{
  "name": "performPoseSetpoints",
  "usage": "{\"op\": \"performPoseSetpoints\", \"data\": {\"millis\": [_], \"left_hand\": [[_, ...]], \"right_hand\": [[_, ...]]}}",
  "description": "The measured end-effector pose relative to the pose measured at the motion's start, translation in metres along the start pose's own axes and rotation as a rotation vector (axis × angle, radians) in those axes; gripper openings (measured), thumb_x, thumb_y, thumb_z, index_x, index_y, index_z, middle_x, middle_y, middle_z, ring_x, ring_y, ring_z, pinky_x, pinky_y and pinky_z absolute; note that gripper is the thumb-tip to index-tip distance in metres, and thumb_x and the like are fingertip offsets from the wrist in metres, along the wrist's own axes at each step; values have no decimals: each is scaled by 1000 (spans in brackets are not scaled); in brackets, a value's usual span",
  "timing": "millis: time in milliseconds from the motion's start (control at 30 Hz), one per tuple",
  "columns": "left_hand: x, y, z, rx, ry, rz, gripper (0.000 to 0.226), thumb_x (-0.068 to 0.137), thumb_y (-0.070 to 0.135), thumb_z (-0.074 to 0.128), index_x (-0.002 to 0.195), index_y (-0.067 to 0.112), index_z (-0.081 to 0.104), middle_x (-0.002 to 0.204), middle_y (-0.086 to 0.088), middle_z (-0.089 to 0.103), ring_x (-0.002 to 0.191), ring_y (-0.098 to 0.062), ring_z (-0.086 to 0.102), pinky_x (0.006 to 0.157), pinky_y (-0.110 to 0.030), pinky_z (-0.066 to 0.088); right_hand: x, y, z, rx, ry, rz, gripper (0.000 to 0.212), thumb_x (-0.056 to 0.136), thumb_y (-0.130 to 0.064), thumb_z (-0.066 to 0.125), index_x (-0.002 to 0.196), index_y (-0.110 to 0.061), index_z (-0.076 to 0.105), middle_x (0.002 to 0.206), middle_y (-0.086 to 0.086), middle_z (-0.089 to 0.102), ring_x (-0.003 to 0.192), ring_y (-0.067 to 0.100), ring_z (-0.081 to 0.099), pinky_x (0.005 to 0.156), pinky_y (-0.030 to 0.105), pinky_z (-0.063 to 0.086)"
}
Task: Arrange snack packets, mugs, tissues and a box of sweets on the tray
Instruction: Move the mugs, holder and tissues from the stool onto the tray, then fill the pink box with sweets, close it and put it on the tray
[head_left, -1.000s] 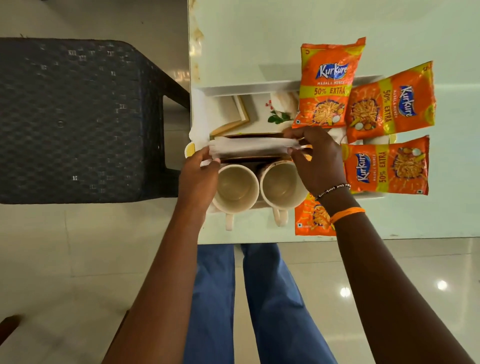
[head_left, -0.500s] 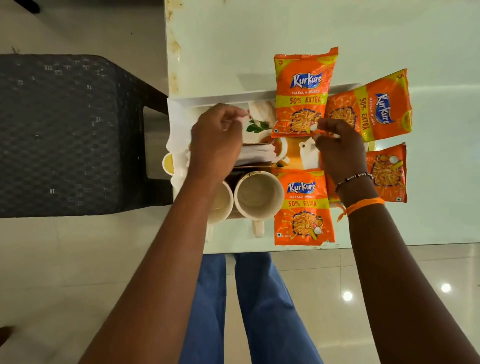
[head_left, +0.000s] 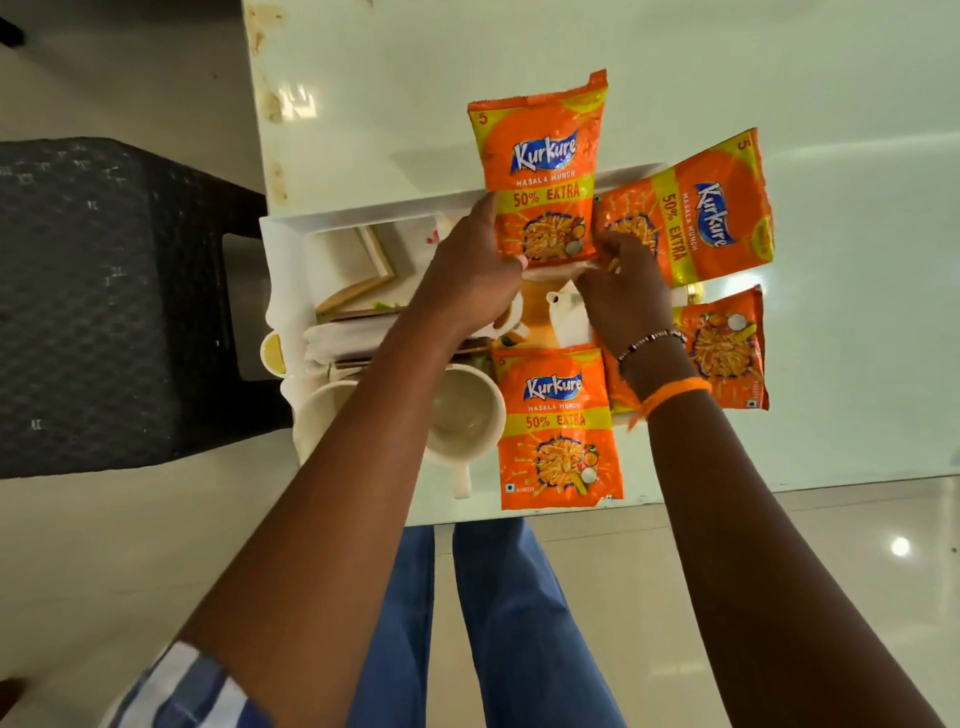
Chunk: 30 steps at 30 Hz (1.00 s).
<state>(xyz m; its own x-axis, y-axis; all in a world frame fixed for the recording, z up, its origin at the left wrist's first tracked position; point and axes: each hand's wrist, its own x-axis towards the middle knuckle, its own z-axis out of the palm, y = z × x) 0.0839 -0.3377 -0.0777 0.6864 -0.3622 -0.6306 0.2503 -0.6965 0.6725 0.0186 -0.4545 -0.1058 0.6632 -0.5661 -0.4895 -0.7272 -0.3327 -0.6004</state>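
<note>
A white tray (head_left: 363, 212) lies at the table's near left corner. My left hand (head_left: 475, 270) grips the lower left edge of the far upright orange snack packet (head_left: 543, 166). My right hand (head_left: 621, 288) pinches the lower corner of the tilted snack packet (head_left: 696, 208) beside it. Two more packets lie nearer: one upright (head_left: 558, 431), one (head_left: 727, 348) partly under my right wrist. Two cream mugs (head_left: 470, 415) stand at the tray's near edge, partly hidden by my left arm. Folded white tissues (head_left: 343, 338) rest on a box (head_left: 358, 270) left of my arm.
A dark woven chair (head_left: 104, 301) stands close to the table's left side. The glossy white table (head_left: 857, 260) stretches to the right and far side. My legs in blue trousers (head_left: 488, 623) are below the table's near edge.
Both hands let go of the tissues, which now lie on the box. My left hand moved right to the far packet; my right hand moved up to the tilted packet.
</note>
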Motion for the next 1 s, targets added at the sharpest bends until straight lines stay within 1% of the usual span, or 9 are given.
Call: {"op": "performPoseSetpoints", "data": {"millis": [33, 67, 133, 233, 333, 433, 567, 700, 1000], "left_hand": [[-6, 0, 4, 58, 41, 17, 57, 92, 17, 49, 143, 23, 25, 145, -3, 42, 129, -23, 44, 99, -36, 39], [-14, -1, 11, 103, 79, 45, 55, 91, 17, 50, 141, 22, 28, 143, -4, 43, 128, -22, 44, 96, -34, 39], [-36, -3, 31, 118, 83, 120, 51, 90, 16, 52, 138, 21, 34, 141, -5, 43, 127, -22, 43, 93, -31, 37], [-72, -12, 71, 158, -128, 185, 53, 88, 19, 55, 137, 20, 35, 144, -5, 38, 134, -22, 34, 103, -31, 31], [-95, -35, 105, 426, -353, 111, 77, 86, 29, 59, 146, 25, 10, 159, -5, 0, 145, -30, -4, 117, -45, 5], [-107, -55, 127, 675, -378, 129, 99, 83, 31, 64, 144, 30, -14, 155, -5, -27, 138, -38, -28, 111, -61, -6], [-106, -64, 138, 776, -243, 170, 99, 87, 19, 57, 140, 30, -26, 154, -9, -28, 136, -43, -28, 111, -66, -4], [-96, -62, 144, 768, -173, 173, 96, 87, 18, 57, 143, 26, -20, 154, -10, -25, 137, -43, -26, 110, -63, -4], [-90, -64, 142, 743, -148, 219, 95, 83, 20, 63, 146, 24, -8, 157, -9, -17, 141, -39, -21, 113, -57, -1]], "right_hand": [[-4, 4, -7, -41, 36, -42, 40, 83, -4, 54, 123, -7, 51, 131, 15, 52, 116, 27, 51, 71, 0, 33], [-8, 9, -16, -87, 77, -86, 35, 83, -3, 54, 118, -6, 55, 128, 16, 53, 114, 29, 52, 78, 4, 36], [-16, 20, -33, -187, 164, -148, 29, 81, -3, 55, 110, -7, 60, 124, 17, 55, 112, 33, 52, 91, 29, 42], [-22, 41, -56, -316, 270, -125, 32, 79, -5, 55, 110, -11, 59, 126, 16, 53, 113, 36, 45, 91, 40, 37], [-22, 57, -70, -344, 311, 1, 44, 77, -5, 55, 120, -12, 50, 129, 17, 46, 117, 38, 40, 93, 44, 36], [-19, 68, -79, -222, 289, 104, 58, 75, -8, 64, 128, -10, 39, 135, 19, 39, 120, 37, 42, 98, 42, 37], [-14, 70, -84, -31, 182, 212, 63, 78, -16, 69, 130, -13, 34, 127, 16, 55, 113, 31, 55, 90, 33, 42], [-7, 60, -86, -96, 179, 87, 60, 78, -13, 68, 129, -14, 35, 121, 16, 61, 108, 34, 59, 90, 39, 46], [-10, 66, -86, -170, 143, 10, 59, 80, -19, 65, 130, -12, 34, 130, 14, 53, 116, 35, 52, 95, 45, 44]]}}
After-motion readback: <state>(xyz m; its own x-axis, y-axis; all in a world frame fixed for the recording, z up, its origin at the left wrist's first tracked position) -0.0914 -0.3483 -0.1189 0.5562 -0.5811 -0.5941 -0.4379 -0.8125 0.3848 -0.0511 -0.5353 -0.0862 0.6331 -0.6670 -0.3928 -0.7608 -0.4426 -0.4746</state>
